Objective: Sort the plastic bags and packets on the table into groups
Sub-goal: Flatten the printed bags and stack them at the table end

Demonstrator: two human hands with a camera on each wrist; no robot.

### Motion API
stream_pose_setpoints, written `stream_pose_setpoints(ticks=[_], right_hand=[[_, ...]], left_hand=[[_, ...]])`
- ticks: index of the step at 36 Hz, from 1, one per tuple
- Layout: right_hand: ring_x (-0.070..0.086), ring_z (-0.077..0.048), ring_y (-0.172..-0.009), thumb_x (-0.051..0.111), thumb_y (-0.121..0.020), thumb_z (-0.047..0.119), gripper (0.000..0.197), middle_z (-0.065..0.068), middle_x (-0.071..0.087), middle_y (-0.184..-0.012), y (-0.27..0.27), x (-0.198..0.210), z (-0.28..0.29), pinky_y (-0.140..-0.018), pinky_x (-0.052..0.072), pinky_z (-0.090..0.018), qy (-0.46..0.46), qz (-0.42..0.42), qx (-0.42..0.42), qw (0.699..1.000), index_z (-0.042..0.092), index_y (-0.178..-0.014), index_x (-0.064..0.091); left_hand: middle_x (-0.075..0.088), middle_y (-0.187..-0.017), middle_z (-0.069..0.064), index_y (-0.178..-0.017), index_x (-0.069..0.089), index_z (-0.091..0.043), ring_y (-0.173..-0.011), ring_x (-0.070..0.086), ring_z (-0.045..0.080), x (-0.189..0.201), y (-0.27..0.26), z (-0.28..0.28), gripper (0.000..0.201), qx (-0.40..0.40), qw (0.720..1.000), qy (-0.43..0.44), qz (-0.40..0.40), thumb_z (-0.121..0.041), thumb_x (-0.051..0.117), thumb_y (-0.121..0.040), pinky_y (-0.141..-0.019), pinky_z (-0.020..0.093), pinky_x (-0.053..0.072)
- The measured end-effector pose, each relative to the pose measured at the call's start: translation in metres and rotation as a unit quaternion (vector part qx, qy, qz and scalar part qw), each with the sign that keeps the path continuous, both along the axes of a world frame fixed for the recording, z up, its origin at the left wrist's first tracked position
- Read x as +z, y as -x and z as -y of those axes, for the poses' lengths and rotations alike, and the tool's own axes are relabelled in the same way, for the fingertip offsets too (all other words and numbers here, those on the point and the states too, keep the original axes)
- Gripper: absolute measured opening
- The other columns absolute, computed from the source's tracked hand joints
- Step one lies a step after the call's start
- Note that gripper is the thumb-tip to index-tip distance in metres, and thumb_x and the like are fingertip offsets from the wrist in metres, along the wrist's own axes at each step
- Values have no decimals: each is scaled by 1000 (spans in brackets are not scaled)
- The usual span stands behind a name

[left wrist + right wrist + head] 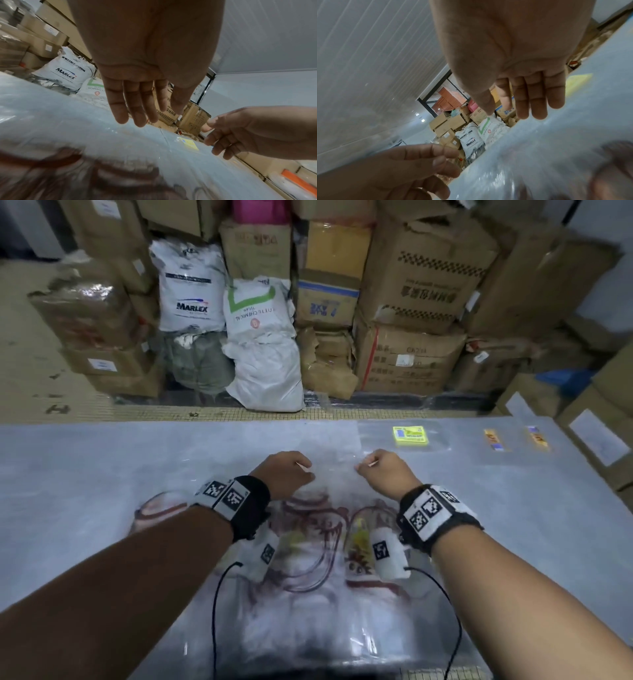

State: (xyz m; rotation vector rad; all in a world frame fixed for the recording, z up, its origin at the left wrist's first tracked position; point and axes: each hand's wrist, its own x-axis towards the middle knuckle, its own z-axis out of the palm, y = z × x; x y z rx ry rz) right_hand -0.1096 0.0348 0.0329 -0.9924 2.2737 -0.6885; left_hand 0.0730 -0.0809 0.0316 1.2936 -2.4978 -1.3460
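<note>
The clear plastic bags [329,542] lie in a loose pile at the middle of the near edge of the surface [85,460], and we find both hands poised over the far end of that pile. Dark red line printing shows through the film; it is blurred and we cannot read it. The pile runs with its long axis from the near edge toward the far edge, so the top sheet's far border lies directly under and just ahead of the fingertips. Both hands are about equally near to it.

The left hand [284,474] hovers palm down; the left wrist view shows its fingers [135,108] extended and relaxed, holding nothing. The right hand [383,472] sits just beside it, fingers [530,100] likewise fairly straight and empty. Whether either fingertip touches the film, we cannot tell.

We judge that the coming move is a pinch on the top bag's far border, which calls for separating one thin sheet from those below.

Toward the far right corner, a yellow packet [410,436] lies flat, its print too small to read. Two small orange packets [493,440] lie further right, well apart from the pile.

Beyond the surface, a white sack [191,289] reads "MARLEX". Its neighbour [257,309], inverted, reads "CHEMICAL".
</note>
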Motion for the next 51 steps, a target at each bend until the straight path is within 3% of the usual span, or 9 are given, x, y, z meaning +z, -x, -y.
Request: stream_pose_setpoints(ticks=[3, 6, 12, 15, 19, 26, 31, 39, 51], right_hand=[[58, -25, -108, 63, -93, 30, 20, -5, 59, -104, -19, -10, -17, -79, 37, -26, -31, 1, -11, 999, 12, -100, 57], [57, -22, -109, 62, -93, 33, 30, -5, 62, -112, -29, -20, -27, -76, 35, -23, -77, -13, -18, 997, 10, -112, 60], [63, -30, -105, 64, -88, 32, 32, -13, 68, -112, -33, -41, -36, -84, 49, -31, -143, -22, 0, 989, 6, -108, 68], [62, -28, -110, 62, -87, 34, 37, -9, 66, -118, -32, -50, -41, -86, 48, -29, -152, -14, 29, 988, 11, -116, 68], [65, -23, -90, 55, -92, 29, 21, -5, 70, -105, -32, -61, -44, -82, 54, -30, -150, -35, 82, 985, 14, -94, 70], [48, -9, -58, 58, -93, 30, 25, 0, 63, -78, -34, -70, -45, -47, 35, -20, -148, -43, 132, 979, 12, -88, 73], [52, -14, -55, 59, -91, 35, 34, 1, 57, -63, -38, -76, -45, -45, 35, -23, -144, -46, 139, 979, 17, -63, 56], [65, -27, -83, 54, -90, 16, 17, -9, 68, -86, -46, -68, -45, -77, 55, -35, -94, 22, 81, 992, 5, -84, 66], [56, -18, -73, 46, -94, 5, 12, -3, 60, -85, -50, -50, -34, -59, 45, -32, 83, 37, -55, 994, 14, -101, 51]], left_hand=[[58, -94, -5, -113, 56, -18, -80, 56, 13, -6, -15, -14, 18, 5, 1000, -26, -4, -24, 61, -97, -62, 16, 43], [57, -102, -2, -119, 57, -17, -89, 55, 17, -20, -24, -24, 25, 6, 1000, 4, 16, -21, 62, -95, -70, 18, 42], [46, -81, 4, -72, 54, -19, -63, 51, 17, -38, -27, -38, 25, -19, 995, 93, 42, -12, 56, -96, -71, 33, 41], [64, -111, 2, -87, 57, -38, -96, 63, 21, -58, -27, -44, 17, 42, 988, 72, 128, -27, 69, -81, -84, 33, 49], [57, -133, 5, -126, 61, -18, -122, 52, 26, -56, -25, -65, 38, 45, 978, 89, 182, -31, 63, -90, -99, 35, 43], [17, -159, 16, -158, 2, -22, -138, 34, 37, -77, -27, -93, 107, 82, 953, 117, 268, -40, 73, -81, -110, 45, 37], [37, -147, 10, -145, 37, -18, -132, 41, 33, -82, -26, -104, 74, 88, 949, 138, 269, -44, 70, -84, -105, 43, 38], [38, -149, 11, -157, 9, -19, -136, 36, 33, -85, -27, -102, 104, 81, 946, 171, 262, -60, 66, -81, -111, 44, 33], [33, -153, 13, -146, 37, -15, -140, 30, 33, -72, -36, -85, 68, 135, 969, 105, 179, -54, 55, -93, -113, 45, 33]])
